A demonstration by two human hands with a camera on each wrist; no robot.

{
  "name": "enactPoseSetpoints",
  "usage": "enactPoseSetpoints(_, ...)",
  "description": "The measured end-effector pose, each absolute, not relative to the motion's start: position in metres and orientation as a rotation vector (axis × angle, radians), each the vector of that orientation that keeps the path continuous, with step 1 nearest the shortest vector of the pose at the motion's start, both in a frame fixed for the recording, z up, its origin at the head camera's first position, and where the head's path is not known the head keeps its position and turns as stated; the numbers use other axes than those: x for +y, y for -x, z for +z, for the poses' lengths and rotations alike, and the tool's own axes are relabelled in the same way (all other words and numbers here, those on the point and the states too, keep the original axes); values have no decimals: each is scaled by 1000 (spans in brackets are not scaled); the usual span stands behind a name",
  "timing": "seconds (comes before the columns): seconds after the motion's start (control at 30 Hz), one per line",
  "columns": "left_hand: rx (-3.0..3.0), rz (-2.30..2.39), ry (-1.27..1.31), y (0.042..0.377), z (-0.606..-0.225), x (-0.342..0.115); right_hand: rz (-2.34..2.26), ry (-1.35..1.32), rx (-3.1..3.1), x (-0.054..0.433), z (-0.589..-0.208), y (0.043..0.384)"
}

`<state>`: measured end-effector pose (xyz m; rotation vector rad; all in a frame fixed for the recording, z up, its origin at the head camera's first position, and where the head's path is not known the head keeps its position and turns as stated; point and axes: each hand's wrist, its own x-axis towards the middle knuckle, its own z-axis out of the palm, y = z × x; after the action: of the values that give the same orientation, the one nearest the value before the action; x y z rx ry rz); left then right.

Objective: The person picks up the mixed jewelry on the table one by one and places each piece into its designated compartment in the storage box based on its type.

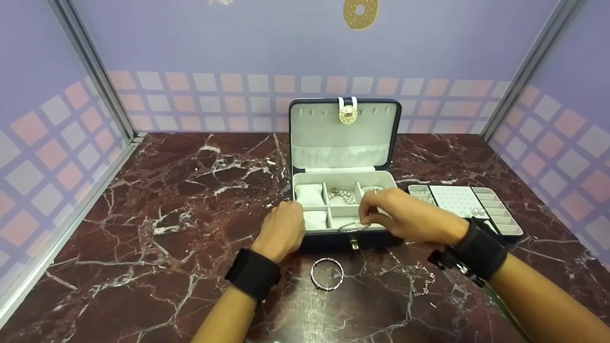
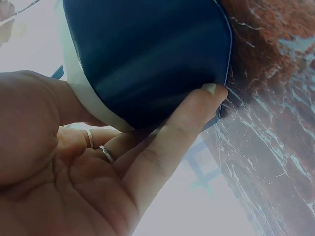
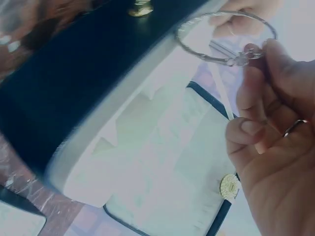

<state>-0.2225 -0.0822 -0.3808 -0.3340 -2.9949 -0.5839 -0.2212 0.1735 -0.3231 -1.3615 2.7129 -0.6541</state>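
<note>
A dark blue jewellery box (image 1: 320,242) stands with its lid (image 1: 338,136) raised and its white compartments exposed. My left hand (image 1: 281,228) grips the box's front left corner, thumb at the white rim and a finger along the blue outer wall (image 2: 152,54). Over the front compartments, my right hand (image 1: 405,214) pinches a thin silver bangle (image 3: 226,61) between thumb and fingertips. Small white cushions (image 1: 309,194) fill the left compartments. Pearl jewellery (image 1: 349,197) lies in the back middle one, and more pearls sit at the back right.
Another bangle (image 1: 312,274) lies on the marbled table in front of the box. Right of it is a bracelet with pink stones (image 1: 427,284). A divided jewellery tray (image 1: 450,200) holding pearl earrings sits at the right. A gold ornament (image 1: 348,114) hangs on the lid strap.
</note>
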Motion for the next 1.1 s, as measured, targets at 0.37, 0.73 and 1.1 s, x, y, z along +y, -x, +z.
enactPoseSetpoints(0.37,-2998,-605,344,224,-381,-82,-670,1389,2758,165,-313,240)
enactPoseSetpoints(0.73,-2978,-565,343,223,-386,-82,-390,1195,2778,146,-358,269)
enactPoseSetpoints(1.1,-3003,-581,338,224,-383,-83,-335,1222,2585,138,-362,280)
